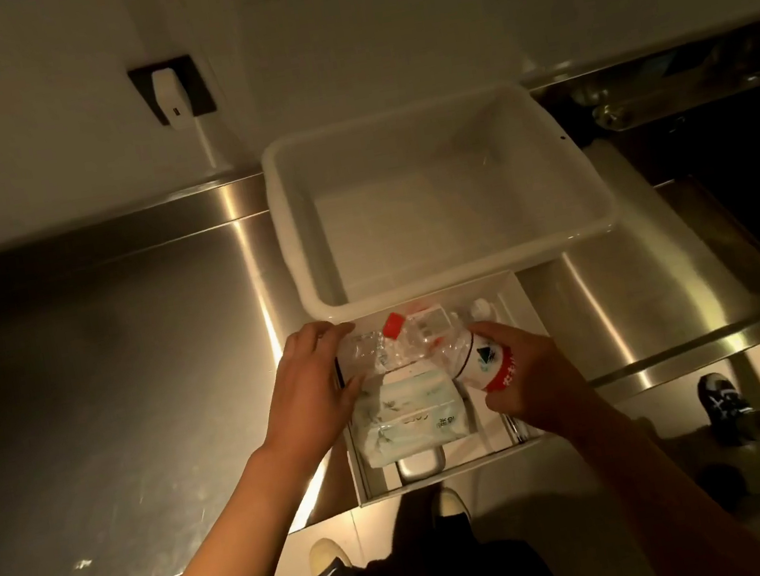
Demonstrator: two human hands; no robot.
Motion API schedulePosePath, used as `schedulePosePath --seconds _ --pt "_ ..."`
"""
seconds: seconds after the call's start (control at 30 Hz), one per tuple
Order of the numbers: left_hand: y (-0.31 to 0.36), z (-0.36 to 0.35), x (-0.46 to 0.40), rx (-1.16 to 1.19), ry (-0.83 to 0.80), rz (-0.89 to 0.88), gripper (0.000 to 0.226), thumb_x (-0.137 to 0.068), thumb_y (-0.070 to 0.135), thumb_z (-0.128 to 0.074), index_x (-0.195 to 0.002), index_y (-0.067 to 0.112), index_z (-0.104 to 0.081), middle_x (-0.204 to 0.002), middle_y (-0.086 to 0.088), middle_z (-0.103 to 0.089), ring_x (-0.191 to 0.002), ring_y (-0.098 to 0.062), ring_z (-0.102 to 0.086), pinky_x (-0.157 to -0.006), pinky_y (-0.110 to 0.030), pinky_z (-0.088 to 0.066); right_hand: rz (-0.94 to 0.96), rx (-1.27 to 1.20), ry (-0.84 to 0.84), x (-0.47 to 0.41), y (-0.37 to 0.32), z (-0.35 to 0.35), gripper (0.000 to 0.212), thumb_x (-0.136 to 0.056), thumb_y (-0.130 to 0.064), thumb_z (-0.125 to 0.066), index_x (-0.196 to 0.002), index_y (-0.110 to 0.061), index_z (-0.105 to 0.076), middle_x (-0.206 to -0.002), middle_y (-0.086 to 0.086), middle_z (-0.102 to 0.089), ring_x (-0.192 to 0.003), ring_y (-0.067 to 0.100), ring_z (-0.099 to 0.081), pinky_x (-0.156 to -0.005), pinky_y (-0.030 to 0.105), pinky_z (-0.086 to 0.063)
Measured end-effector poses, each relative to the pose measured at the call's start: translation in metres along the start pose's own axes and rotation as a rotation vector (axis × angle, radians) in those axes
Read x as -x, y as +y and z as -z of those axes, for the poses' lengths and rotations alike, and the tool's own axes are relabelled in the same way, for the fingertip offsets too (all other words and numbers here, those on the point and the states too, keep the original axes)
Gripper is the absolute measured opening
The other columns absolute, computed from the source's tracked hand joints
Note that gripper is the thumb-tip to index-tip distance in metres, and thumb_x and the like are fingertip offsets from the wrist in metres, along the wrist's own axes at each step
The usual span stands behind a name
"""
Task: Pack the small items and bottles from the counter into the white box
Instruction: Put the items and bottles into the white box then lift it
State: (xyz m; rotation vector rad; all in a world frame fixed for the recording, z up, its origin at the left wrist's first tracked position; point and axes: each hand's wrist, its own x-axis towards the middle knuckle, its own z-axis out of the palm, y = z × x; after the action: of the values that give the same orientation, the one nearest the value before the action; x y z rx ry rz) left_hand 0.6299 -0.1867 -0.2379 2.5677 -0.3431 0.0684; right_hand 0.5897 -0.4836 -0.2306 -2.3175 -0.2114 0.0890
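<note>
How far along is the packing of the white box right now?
Nearly done, apparently. The white box already holds a tissue pack and a red-capped bottle. The right hand grips a labelled bottle, lowering it in; the left hand steadies the box's left side. No loose items show on the counter.

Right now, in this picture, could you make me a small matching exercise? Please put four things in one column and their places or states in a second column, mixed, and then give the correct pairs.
Things:
1. white tub
2. tissue pack
3. bottle with red label
4. bottle with red cap

Places or states:
A. gripped by the right hand
B. behind the white box, nothing inside it
C. lying in the box, next to the left hand
D. lying in the box, nearer the person than the bottles

Pairs: 1-B, 2-D, 3-A, 4-C
</note>
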Motion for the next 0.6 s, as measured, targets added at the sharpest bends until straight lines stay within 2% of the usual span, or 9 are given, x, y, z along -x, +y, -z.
schedulePosePath --seconds 0.07,0.2,0.27,0.33,0.4,0.47,0.53,0.6 --pt "-0.001 0.004 0.004 0.036 0.011 -0.006 0.064 -0.081 0.028 -0.084 -0.139 0.025 -0.058 -0.133 0.003 -0.053 -0.124 -0.016 -0.045 -0.103 -0.026 -0.04 0.038 0.063 -0.042 0.0 0.0 -0.003 0.073 -0.069 -0.011 -0.085 -0.137 -0.004 -0.059 -0.116 0.013 -0.071 -0.098 0.021 -0.07 -0.083 0.035 -0.063" --pt "0.005 0.008 0.011 0.073 -0.026 -0.099 0.047 -0.088 0.032 -0.078 -0.132 0.029 -0.062 -0.127 0.009 -0.055 -0.12 -0.01 -0.049 -0.098 -0.022 -0.042 0.093 0.015 -0.128 -0.004 -0.007 -0.011 0.066 -0.077 -0.035 -0.069 -0.136 -0.007 -0.061 -0.12 0.008 -0.072 -0.105 0.009 -0.067 -0.09 0.028 -0.06" --pt "0.009 0.008 0.015 0.101 -0.085 -0.138 0.044 -0.088 0.028 -0.077 -0.13 0.027 -0.065 -0.125 0.01 -0.058 -0.117 -0.013 -0.052 -0.098 -0.025 -0.045 0.078 -0.017 -0.153 -0.007 -0.008 -0.015 0.068 -0.077 -0.04 -0.072 -0.138 -0.01 -0.06 -0.122 0.004 -0.071 -0.109 0.009 -0.069 -0.092 0.03 -0.06" --pt "0.011 0.008 0.019 0.141 -0.137 -0.133 0.048 -0.086 0.028 -0.077 -0.132 0.026 -0.064 -0.124 0.01 -0.06 -0.115 -0.014 -0.054 -0.097 -0.028 -0.047 0.031 -0.052 -0.153 -0.01 -0.008 -0.018 0.068 -0.073 -0.027 -0.079 -0.138 -0.015 -0.06 -0.121 0.0 -0.071 -0.108 0.008 -0.069 -0.089 0.032 -0.061" --pt "0.013 0.008 0.023 0.203 -0.133 -0.079 0.055 -0.085 0.033 -0.077 -0.136 0.03 -0.058 -0.124 0.014 -0.061 -0.114 -0.008 -0.055 -0.097 -0.028 -0.047 -0.033 -0.092 -0.171 -0.014 -0.01 -0.02 0.072 -0.067 -0.012 -0.079 -0.135 -0.026 -0.058 -0.115 -0.007 -0.07 -0.102 0.006 -0.069 -0.084 0.032 -0.062" --pt "0.015 0.009 0.024 0.264 -0.112 0.007 0.066 -0.084 0.039 -0.079 -0.142 0.04 -0.048 -0.125 0.02 -0.059 -0.113 0.002 -0.052 -0.095 -0.016 -0.045 -0.059 -0.157 -0.202 -0.016 -0.015 -0.022 0.075 -0.063 -0.008 -0.076 -0.131 -0.032 -0.056 -0.112 -0.01 -0.067 -0.099 0.006 -0.069 -0.081 0.028 -0.062" --pt "0.018 0.011 0.024 0.314 -0.109 0.057 0.077 -0.081 0.045 -0.081 -0.147 0.044 -0.041 -0.129 0.024 -0.057 -0.114 0.008 -0.052 -0.093 -0.005 -0.04 -0.05 -0.214 -0.203 -0.017 -0.02 -0.024 0.077 -0.063 -0.005 -0.077 -0.132 -0.03 -0.055 -0.115 -0.011 -0.065 -0.103 0.005 -0.067 -0.084 0.023 -0.06" --pt "0.022 0.012 0.023 0.367 -0.102 0.056 0.078 -0.081 0.047 -0.081 -0.148 0.041 -0.041 -0.131 0.022 -0.06 -0.119 0.005 -0.056 -0.096 -0.009 -0.042 -0.026 -0.222 -0.165 -0.018 -0.026 -0.024 0.078 -0.064 -0.004 -0.08 -0.134 -0.027 -0.054 -0.118 -0.011 -0.064 -0.105 0.004 -0.065 -0.084 0.017 -0.055"
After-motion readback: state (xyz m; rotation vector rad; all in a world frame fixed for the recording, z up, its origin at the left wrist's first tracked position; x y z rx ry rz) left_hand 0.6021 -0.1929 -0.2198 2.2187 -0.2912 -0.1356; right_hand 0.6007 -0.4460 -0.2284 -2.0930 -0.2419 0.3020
